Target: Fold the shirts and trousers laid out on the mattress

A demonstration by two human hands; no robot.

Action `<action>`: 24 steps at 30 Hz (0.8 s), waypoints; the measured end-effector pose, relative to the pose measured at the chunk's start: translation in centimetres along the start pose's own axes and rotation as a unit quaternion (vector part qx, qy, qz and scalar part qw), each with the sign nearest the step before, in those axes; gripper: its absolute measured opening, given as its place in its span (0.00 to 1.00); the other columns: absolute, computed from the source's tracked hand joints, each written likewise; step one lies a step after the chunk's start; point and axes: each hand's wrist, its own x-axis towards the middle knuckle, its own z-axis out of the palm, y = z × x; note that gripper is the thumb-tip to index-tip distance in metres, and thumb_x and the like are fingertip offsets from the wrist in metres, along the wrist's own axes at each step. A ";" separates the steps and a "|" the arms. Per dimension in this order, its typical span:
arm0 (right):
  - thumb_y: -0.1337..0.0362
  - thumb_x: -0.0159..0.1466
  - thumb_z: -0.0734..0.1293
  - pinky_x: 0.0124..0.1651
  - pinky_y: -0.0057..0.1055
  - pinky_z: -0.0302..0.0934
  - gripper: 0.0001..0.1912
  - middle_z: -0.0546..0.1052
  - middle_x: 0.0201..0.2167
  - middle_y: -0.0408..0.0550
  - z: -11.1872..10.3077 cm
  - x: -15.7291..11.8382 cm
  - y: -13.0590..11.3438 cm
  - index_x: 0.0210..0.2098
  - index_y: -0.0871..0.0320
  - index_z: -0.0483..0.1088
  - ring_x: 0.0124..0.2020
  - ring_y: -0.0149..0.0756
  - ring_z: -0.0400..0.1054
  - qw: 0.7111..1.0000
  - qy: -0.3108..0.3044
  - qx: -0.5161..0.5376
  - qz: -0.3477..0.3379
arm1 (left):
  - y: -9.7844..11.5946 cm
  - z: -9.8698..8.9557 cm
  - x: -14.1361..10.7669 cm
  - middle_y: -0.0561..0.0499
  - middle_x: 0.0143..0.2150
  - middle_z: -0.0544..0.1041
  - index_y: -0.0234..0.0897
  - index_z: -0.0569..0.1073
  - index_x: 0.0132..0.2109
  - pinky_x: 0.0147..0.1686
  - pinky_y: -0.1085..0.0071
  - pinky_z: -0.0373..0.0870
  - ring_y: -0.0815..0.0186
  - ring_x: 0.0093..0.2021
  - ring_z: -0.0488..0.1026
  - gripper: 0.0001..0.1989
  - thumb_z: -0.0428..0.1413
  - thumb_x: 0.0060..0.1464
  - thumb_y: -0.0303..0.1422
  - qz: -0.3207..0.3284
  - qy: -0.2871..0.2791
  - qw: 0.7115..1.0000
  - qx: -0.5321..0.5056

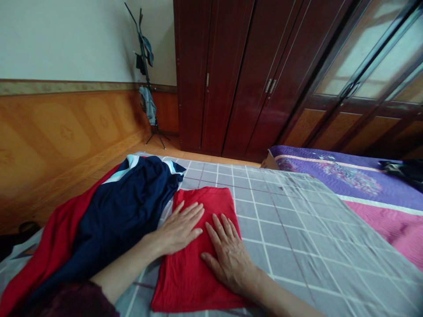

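Observation:
A red piece of cloth (185,281), folded into a long flat shape, lies on the grey checked bed sheet (284,233). My left hand (181,229) rests flat on its left side, fingers stretched out. On the right half of the cloth lies my right hand (228,255), palm down with the fingers spread. Neither hand grips anything. To the left, close to my left forearm, a navy garment with white and light blue trim (122,211) is heaped on top of another red garment (62,233).
A dark red wardrobe (228,79) stands beyond the bed. In the far corner is a coat rack (145,66) with clothing on it. To the right, a second surface bears a purple and pink cover (330,171), with a dark item (405,171) on it.

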 end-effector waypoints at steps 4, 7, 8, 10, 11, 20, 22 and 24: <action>0.49 0.64 0.60 0.63 0.56 0.46 0.35 0.47 0.67 0.60 -0.1 -0.1 -0.1 0.65 0.60 0.52 0.66 0.58 0.36 1.000 -0.017 0.006 0.010 | -1.7 0.1 2.4 0.40 0.68 0.52 0.33 0.55 0.66 0.65 0.48 0.36 0.54 0.68 0.44 0.27 0.41 0.63 0.40 -0.078 0.092 0.990 0.069; 0.48 0.64 0.59 0.63 0.56 0.45 0.36 0.47 0.67 0.61 -0.2 -0.1 -0.1 0.65 0.61 0.51 0.66 0.58 0.35 1.000 -0.023 0.013 0.010 | -1.5 0.8 3.5 0.45 0.69 0.50 0.38 0.52 0.67 0.65 0.51 0.39 0.57 0.69 0.43 0.28 0.39 0.64 0.43 -0.048 0.098 0.993 0.050; 0.47 0.64 0.59 0.63 0.57 0.45 0.37 0.47 0.67 0.61 -0.3 -0.1 -0.1 0.66 0.61 0.51 0.66 0.59 0.35 1.000 -0.023 0.016 0.010 | -1.4 1.0 3.8 0.44 0.69 0.50 0.38 0.51 0.67 0.65 0.52 0.41 0.57 0.68 0.43 0.29 0.39 0.64 0.45 -0.061 0.092 0.993 0.041; 0.43 0.63 0.57 0.63 0.58 0.45 0.39 0.46 0.67 0.61 -0.3 -0.2 0.0 0.66 0.60 0.51 0.66 0.60 0.34 0.999 -0.023 0.025 0.007 | -1.6 1.4 4.0 0.40 0.68 0.52 0.33 0.52 0.66 0.64 0.50 0.43 0.55 0.68 0.45 0.30 0.39 0.63 0.45 -0.115 0.097 0.988 0.038; 0.41 0.63 0.56 0.62 0.58 0.45 0.40 0.46 0.67 0.61 -0.2 -0.2 0.0 0.66 0.60 0.51 0.66 0.60 0.34 0.999 -0.022 0.029 0.006 | -1.8 1.4 4.0 0.39 0.67 0.53 0.31 0.53 0.66 0.64 0.50 0.42 0.54 0.68 0.46 0.30 0.39 0.64 0.44 -0.135 0.111 0.984 0.042; 0.38 0.59 0.60 0.61 0.62 0.45 0.45 0.44 0.67 0.62 0.6 -0.2 0.6 0.66 0.60 0.50 0.66 0.62 0.33 0.999 0.005 0.016 -0.031 | -2.8 0.8 3.1 0.41 0.68 0.53 0.29 0.53 0.66 0.65 0.52 0.40 0.56 0.68 0.44 0.29 0.38 0.65 0.43 -0.130 0.114 0.983 0.057; 0.39 0.59 0.61 0.60 0.62 0.46 0.45 0.44 0.67 0.63 0.8 -0.2 0.7 0.66 0.60 0.50 0.66 0.62 0.34 0.999 0.009 0.013 -0.035 | -2.7 1.0 3.1 0.45 0.69 0.50 0.32 0.51 0.67 0.66 0.55 0.41 0.59 0.69 0.42 0.28 0.37 0.65 0.42 -0.086 0.114 0.989 0.051; 0.39 0.59 0.61 0.60 0.61 0.47 0.45 0.44 0.67 0.63 0.9 -0.3 0.7 0.66 0.60 0.50 0.66 0.62 0.34 0.999 0.007 0.009 -0.033 | -2.9 1.2 3.2 0.48 0.69 0.49 0.35 0.50 0.67 0.65 0.57 0.44 0.61 0.69 0.43 0.27 0.38 0.65 0.41 -0.049 0.092 0.994 0.038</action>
